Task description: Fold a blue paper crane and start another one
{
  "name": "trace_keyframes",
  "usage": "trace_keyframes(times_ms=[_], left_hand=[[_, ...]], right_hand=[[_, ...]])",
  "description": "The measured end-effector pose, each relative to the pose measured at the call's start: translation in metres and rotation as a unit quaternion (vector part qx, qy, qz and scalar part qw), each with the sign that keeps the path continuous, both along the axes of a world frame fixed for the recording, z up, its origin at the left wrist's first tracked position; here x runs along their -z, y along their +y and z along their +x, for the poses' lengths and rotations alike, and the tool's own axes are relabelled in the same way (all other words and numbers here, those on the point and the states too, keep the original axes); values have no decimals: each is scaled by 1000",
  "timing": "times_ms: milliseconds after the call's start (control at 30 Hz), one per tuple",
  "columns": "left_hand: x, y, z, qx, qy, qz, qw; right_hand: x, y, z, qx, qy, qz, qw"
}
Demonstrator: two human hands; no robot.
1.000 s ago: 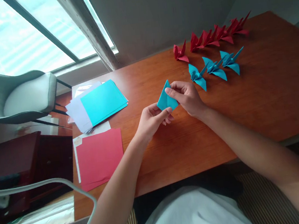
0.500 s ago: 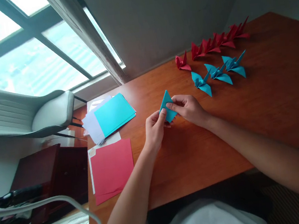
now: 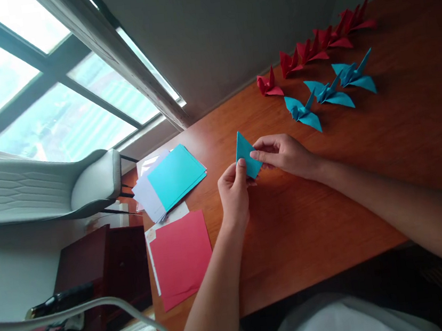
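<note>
A folded piece of blue paper [image 3: 245, 149], roughly diamond-shaped with its point upward, is held up above the table between both hands. My left hand [image 3: 235, 188] pinches its lower left side, thumb on the near face. On the right edge, my right hand [image 3: 282, 153] grips it with thumb and fingers; the fingers behind the paper are partly hidden. Beyond my right hand stand three blue paper cranes [image 3: 304, 114] in a slanting row. Behind them runs a line of several red paper cranes [image 3: 291, 63].
On the wooden table's [image 3: 293, 232] left end lie a stack of blue sheets [image 3: 178, 176] over pale papers and, nearer me, red sheets [image 3: 183, 258]. A grey chair [image 3: 96, 183] stands by the window. A pale cable [image 3: 112, 302] curves across the lower left.
My view has turned slightly, so the table and cranes sit differently in frame. My right hand has shifted toward the right edge of the folded blue paper; both hands still hold it.
</note>
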State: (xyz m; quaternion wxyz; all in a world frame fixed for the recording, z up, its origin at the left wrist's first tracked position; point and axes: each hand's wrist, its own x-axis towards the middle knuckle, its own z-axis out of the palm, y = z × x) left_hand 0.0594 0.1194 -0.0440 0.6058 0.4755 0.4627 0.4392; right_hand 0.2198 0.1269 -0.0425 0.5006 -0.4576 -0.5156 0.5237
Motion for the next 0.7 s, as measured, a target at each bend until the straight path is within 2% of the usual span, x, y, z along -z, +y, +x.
trace_keyframes(times_ms=[133,300,533,700], left_hand=[[0,0,0,-5,-8,1,1000],[-1,1,-1,18,-4,-19,1000],[-1,1,-2,-3,12,-2,1000],[-3,4,-6,0,12,-5,1000]], right_hand=[[3,3,1,42,4,19,999],[4,6,4,73,-20,45,996],[7,6,8,49,-47,59,996],[3,5,6,23,-33,37,999]])
